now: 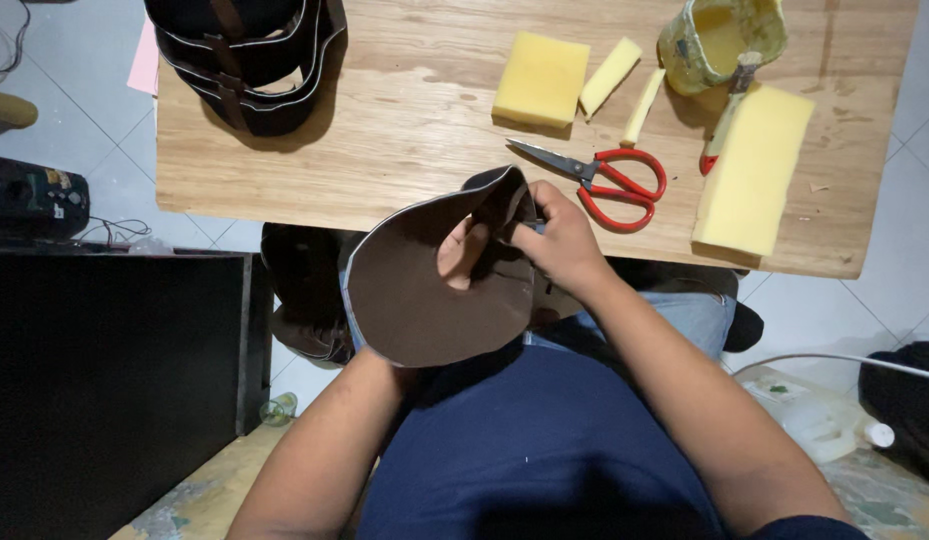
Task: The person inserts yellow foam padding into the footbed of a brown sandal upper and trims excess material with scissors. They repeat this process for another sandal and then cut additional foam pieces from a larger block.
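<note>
Both hands' grip closes on the brown leather piece (424, 290): right hand (559, 240) pinching its edge, left hand (462, 250) underneath.

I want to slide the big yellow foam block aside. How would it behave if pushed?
The foam block looks light and soft, so it would probably slide easily on the wooden table. It lies flat, so tipping seems unlikely. Its end overhangs the table edge, so it might drop off.

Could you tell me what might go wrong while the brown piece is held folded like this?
The brown leather piece is held over the lap, off the table, so a loosened pinch by the right hand could drop it. The left hand is tucked inside the fold, where its fingers are hard to see. The red-handled scissors lie open close to the right hand.
</note>
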A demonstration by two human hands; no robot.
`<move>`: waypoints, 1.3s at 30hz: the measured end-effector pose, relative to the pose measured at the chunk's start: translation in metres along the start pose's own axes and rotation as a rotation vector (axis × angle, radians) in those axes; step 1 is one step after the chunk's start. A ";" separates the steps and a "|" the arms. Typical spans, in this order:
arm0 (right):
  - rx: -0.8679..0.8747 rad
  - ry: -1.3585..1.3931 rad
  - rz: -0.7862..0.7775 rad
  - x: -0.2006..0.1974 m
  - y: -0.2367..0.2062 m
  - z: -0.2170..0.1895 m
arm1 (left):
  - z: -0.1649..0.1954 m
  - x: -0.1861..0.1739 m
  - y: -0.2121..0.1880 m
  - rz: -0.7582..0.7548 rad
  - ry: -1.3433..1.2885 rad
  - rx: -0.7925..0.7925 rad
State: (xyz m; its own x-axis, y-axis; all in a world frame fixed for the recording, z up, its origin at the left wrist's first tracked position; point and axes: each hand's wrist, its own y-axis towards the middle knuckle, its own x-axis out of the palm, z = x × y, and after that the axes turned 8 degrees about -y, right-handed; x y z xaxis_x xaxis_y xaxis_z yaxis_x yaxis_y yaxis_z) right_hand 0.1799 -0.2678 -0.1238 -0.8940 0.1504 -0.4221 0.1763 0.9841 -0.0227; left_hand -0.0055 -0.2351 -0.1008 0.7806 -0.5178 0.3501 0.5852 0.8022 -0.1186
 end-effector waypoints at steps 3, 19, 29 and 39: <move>-0.001 -0.006 0.055 0.004 -0.003 0.003 | 0.001 -0.001 -0.002 -0.013 0.016 -0.006; -0.256 -0.123 0.081 0.001 -0.015 0.004 | -0.023 -0.009 -0.003 -0.164 0.645 0.431; -0.046 -0.130 0.122 0.014 -0.018 0.008 | -0.041 -0.002 0.011 0.170 0.055 0.042; -0.077 -0.005 0.113 0.012 -0.012 0.006 | -0.034 0.005 0.011 0.128 -0.163 -0.083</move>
State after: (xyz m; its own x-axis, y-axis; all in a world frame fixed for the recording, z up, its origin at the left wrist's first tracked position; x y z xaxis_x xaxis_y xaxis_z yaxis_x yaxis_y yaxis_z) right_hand 0.1701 -0.2789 -0.1342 -0.8683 0.2606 -0.4221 0.2434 0.9652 0.0952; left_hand 0.0120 -0.2387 -0.1316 0.8078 -0.3529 0.4721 0.5049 0.8276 -0.2451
